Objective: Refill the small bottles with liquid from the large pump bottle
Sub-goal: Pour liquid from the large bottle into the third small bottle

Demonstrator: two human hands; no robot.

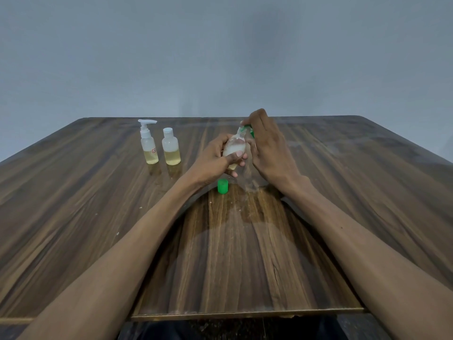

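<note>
Bottles first: two small ones, a white-pump bottle [147,143] and a white-capped bottle [171,147], stand at ten o'clock from my hands. My left hand [215,157] wraps the tilted bottle [234,148]; my right hand [266,143] pinches its green pump head [246,128]. I judge I'm working the pump; the next move needs a steady aim. A green cap [222,186] waits at six o'clock.

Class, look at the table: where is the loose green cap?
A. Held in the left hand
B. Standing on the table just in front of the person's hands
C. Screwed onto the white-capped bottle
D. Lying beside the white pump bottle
B. The green cap stands alone on the table, nearer the person than the left hand and right hand, which hold a bottle above it.
</note>
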